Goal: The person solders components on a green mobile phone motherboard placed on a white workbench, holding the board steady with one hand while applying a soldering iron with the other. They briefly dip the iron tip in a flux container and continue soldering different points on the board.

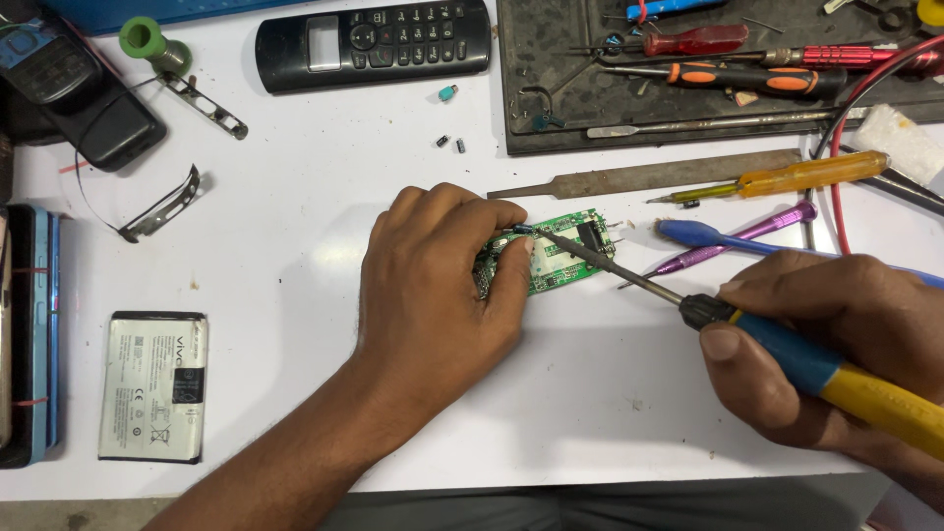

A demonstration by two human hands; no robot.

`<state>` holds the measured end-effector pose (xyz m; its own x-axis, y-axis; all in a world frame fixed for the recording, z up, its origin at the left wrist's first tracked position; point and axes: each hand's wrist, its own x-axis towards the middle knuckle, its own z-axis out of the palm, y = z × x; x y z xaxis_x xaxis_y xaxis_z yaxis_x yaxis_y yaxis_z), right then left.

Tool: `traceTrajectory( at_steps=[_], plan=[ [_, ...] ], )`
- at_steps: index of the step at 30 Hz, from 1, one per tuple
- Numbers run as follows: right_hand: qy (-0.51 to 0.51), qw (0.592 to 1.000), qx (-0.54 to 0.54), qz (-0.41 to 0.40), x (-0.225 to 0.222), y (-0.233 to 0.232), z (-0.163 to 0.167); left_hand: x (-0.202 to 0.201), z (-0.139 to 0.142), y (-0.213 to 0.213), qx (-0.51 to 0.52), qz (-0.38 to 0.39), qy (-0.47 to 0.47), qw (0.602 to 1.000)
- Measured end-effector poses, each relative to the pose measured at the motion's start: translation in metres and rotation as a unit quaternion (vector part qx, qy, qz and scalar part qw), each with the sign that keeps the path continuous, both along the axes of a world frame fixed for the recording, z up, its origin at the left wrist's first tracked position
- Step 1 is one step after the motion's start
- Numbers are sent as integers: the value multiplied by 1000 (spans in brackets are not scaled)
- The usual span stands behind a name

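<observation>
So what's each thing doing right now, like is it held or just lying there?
Circuit board: bare, flat on the table, pinned by the left hand.
Soldering iron: held in the right hand, tip touching the board.
Battery: loose, lying flat.
Cordless phone: face up, screen dark.
Yellow screwdriver: lying unused.
Metal file: lying unused.

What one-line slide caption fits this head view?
Left hand steadies a green circuit board while the right hand touches a soldering iron tip to it.
</observation>
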<state>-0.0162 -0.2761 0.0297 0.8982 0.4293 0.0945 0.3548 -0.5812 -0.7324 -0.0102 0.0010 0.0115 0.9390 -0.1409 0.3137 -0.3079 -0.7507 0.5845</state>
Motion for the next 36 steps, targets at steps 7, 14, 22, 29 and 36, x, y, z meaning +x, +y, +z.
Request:
traceTrajectory(
  at_steps=[7, 14, 22, 29, 36],
  plan=[
    [-6, 1000, -6, -1, 2, -1, -4, 0, 4, 0, 4, 5, 20, 1000],
    [-28, 1000, -6, 0, 1, -2, -6, -3, 16, 4, 13, 5, 69, 998],
    [9, 1000, -4, -1, 0, 0, 2, -5, 19, 0, 14, 4, 79, 997],
    [20, 999, 16, -25, -3, 1, -1, -5, 19, -1, 13, 7, 84, 996],
    [6, 1000, 8, -18, -2, -2, -4, -5, 18, -1, 9, -1, 74, 997]
  ],
)
